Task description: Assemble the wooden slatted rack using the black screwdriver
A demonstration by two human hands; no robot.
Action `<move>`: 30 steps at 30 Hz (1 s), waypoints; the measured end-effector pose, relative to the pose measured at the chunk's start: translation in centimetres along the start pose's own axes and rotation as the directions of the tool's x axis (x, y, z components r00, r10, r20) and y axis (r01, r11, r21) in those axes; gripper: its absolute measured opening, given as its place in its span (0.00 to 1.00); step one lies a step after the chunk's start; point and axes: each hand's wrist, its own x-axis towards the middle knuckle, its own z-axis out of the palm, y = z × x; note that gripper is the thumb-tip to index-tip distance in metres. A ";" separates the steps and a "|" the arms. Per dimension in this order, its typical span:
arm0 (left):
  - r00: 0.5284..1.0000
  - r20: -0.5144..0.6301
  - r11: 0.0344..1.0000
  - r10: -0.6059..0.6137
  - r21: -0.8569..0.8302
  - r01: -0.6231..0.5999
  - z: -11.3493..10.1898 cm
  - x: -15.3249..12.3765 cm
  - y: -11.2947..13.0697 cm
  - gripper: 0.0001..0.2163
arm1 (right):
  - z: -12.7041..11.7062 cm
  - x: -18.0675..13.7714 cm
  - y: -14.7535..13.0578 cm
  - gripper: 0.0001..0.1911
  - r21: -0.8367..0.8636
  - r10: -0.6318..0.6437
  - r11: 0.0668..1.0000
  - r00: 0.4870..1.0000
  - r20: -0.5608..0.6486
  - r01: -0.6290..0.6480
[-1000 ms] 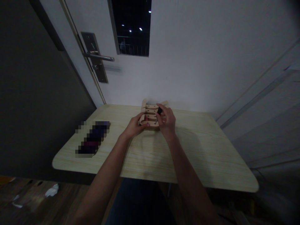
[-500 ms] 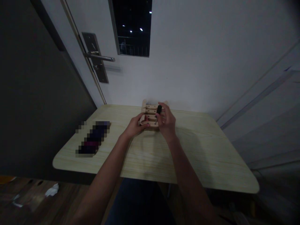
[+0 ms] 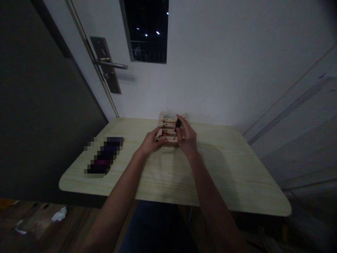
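A small slatted wooden frame (image 3: pixel 168 125) rests at the back of the table, near the white door. My left hand (image 3: pixel 152 141) is closed on its near left corner, the thumb along the front slat. In my right hand (image 3: pixel 187 138) is a screwdriver (image 3: pixel 178 123) with a black handle, pinched between thumb and fingers. Its metal shaft points down to the right part of the front slat; the tip is too small to make out. Something red shows inside the frame beside my left fingers. My right hand hides part of the frame's right side.
The light wood-grain table (image 3: pixel 168 175) has rounded corners. A dark pixelated object (image 3: pixel 106 156) lies on its left side. Behind stands the door with a metal handle (image 3: pixel 112 64) and a dark window (image 3: pixel 147 31). Crumpled white paper (image 3: pixel 60 214) lies on the floor.
The right hand and the screwdriver handle have shifted very slightly, the handle tilting a little. The left hand keeps its hold on the frame. The whole view has moved a touch.
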 end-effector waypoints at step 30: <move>1.000 -0.016 1.000 0.012 0.014 -0.012 0.0 0.0 0.2 0.15 | 0.7 0.2 0.3 0.18 -0.068 -0.004 0.998 0.997 -0.078 -0.001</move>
